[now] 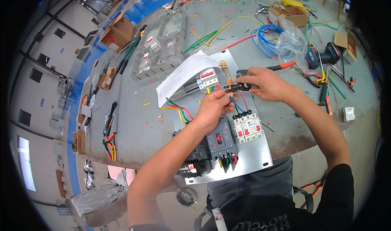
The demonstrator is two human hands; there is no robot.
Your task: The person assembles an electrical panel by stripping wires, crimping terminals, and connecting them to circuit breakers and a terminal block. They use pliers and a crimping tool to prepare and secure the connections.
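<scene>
Over the panel (249, 157), I angle my left hand (211, 108) forward, pinching a blue wire (235, 103); my right hand (265, 83), pointing leftward, is clamped around pliers (237, 87).

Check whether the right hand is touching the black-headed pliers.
Touching. The head view shows it plainly: the right hand is wrapped around the handles of the black-headed pliers, whose head sticks out beyond the grip.
</scene>
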